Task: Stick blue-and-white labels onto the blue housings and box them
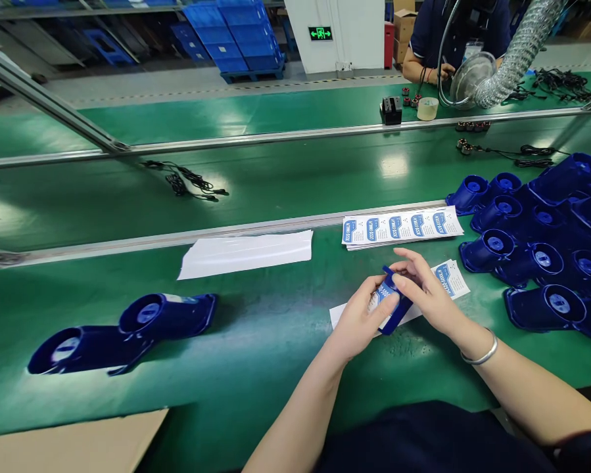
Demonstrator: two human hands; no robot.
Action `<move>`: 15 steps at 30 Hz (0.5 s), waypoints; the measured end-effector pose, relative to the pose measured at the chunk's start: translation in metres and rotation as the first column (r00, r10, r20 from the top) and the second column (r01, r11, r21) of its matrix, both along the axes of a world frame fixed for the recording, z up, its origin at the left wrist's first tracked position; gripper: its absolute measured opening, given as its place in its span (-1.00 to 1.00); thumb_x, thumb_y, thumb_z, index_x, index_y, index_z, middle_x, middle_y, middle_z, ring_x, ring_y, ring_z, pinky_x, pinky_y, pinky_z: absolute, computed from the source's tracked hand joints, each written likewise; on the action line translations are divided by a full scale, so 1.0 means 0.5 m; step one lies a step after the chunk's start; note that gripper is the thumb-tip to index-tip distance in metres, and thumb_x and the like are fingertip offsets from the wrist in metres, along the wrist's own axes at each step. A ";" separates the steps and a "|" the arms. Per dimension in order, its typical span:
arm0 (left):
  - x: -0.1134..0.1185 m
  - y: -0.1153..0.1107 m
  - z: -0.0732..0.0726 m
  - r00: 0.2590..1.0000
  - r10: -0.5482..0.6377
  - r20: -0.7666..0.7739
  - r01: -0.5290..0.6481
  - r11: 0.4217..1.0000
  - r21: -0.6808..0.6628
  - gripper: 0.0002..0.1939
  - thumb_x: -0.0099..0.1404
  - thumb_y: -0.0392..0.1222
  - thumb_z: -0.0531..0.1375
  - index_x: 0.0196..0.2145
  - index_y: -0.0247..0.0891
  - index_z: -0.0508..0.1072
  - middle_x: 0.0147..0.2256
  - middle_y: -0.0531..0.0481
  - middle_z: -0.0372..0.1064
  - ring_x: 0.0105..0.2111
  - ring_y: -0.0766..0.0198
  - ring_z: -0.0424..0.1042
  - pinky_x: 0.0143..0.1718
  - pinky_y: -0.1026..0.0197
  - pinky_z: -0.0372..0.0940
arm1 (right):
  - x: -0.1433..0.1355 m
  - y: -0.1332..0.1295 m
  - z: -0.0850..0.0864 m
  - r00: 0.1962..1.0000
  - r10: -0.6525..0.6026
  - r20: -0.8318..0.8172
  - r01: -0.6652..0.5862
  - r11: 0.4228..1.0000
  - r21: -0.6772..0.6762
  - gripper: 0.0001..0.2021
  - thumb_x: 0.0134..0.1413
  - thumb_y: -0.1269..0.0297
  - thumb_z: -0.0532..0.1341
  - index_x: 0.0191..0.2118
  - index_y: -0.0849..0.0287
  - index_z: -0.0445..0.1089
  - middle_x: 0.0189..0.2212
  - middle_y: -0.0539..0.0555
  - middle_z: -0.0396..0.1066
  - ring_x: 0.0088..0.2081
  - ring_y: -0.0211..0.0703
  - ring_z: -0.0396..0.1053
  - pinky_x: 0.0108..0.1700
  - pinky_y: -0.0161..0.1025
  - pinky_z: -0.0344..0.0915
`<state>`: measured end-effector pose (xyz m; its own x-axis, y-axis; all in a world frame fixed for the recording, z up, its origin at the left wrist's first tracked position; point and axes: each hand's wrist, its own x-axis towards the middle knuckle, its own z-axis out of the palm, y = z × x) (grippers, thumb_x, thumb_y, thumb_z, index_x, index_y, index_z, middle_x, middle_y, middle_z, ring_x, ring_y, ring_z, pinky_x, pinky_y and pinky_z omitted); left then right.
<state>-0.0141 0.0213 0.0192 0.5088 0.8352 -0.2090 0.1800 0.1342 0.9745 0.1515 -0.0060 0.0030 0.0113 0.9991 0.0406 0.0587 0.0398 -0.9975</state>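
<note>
My left hand [361, 315] grips a dark blue plastic housing [396, 318], its thumb lying on the white and blue printed label on the housing's side. At the housing's upper end, my right hand [426, 289] has its thumb and fingers closed around the edge. Beneath both hands, partly covered, lies a label sheet [450, 279] with one printed label showing at its right end. Just beyond is a stack of label sheets [402, 226], each top label blue and white. To the left, two more blue housings [164, 315] lie on their sides, one bearing a label.
Many blue housings [536, 256] are heaped at the right. White backing paper [248, 253] lies near the metal rail [256, 230]. Black cables [187, 180] rest beyond it. Cardboard [73, 443] sits at the front left. Across the bench, a person [457, 39] works behind a duct [517, 59].
</note>
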 end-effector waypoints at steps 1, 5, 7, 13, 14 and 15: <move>0.000 0.000 0.001 0.999 0.025 0.030 -0.025 1.000 -0.018 -0.59 0.34 0.08 0.23 0.00 -0.26 0.43 -0.05 -0.16 0.43 -0.05 0.02 0.40 -0.06 0.10 0.25 | 0.000 -0.001 0.001 1.000 0.007 0.009 -0.007 1.000 0.001 -0.45 0.29 -0.03 0.19 0.27 0.06 0.11 -0.01 0.15 0.35 0.04 0.00 0.37 0.16 0.05 0.27; -0.001 0.001 0.004 0.996 0.042 0.083 -0.034 0.995 -0.093 -0.63 0.29 -0.03 0.30 -0.02 -0.25 0.47 -0.03 -0.14 0.45 -0.01 0.01 0.40 -0.03 0.11 0.26 | -0.003 -0.001 0.001 0.999 -0.012 0.037 0.012 1.000 0.005 -0.47 0.29 -0.03 0.20 0.26 0.05 0.14 -0.02 0.15 0.37 0.05 0.01 0.37 0.16 0.05 0.28; -0.007 0.003 0.005 0.995 -0.010 0.101 0.021 0.995 -0.101 -0.54 0.22 -0.11 0.37 0.06 -0.22 0.46 0.03 -0.15 0.44 0.04 -0.03 0.39 0.04 0.07 0.26 | -0.002 0.001 0.002 0.999 -0.035 0.014 0.035 0.999 0.011 -0.45 0.28 -0.04 0.22 0.26 0.05 0.13 -0.03 0.15 0.40 0.02 0.00 0.40 0.12 0.03 0.32; -0.039 -0.013 0.017 0.974 -0.135 0.183 0.136 0.991 0.010 -0.15 0.10 -0.24 0.43 0.32 -0.12 0.26 0.30 -0.17 0.19 0.27 -0.16 0.20 0.25 -0.09 0.17 | 0.020 -0.014 0.016 0.986 -0.104 -0.130 0.108 0.994 0.019 -0.46 0.22 -0.04 0.27 0.24 -0.04 0.20 -0.02 0.16 0.49 -0.05 0.07 0.48 -0.01 0.05 0.43; -0.040 -0.019 0.020 0.968 -0.149 0.204 0.147 0.989 0.022 -0.10 0.09 -0.24 0.44 0.34 -0.11 0.22 0.32 -0.16 0.16 0.28 -0.16 0.20 0.26 -0.08 0.19 | 0.024 -0.018 0.015 0.984 -0.113 -0.137 0.116 0.993 0.014 -0.51 0.23 -0.03 0.27 0.22 -0.07 0.26 -0.04 0.18 0.50 -0.07 0.09 0.49 -0.08 0.03 0.45; -0.040 -0.023 0.022 0.960 -0.163 0.228 0.158 0.987 0.040 -0.05 0.06 -0.25 0.46 0.36 -0.10 0.19 0.32 -0.15 0.16 0.27 -0.16 0.22 0.26 -0.07 0.20 | 0.026 -0.018 0.011 0.984 -0.115 -0.136 0.119 0.993 0.015 -0.57 0.28 0.01 0.23 0.21 -0.09 0.30 -0.04 0.23 0.51 -0.09 0.10 0.51 -0.13 0.00 0.45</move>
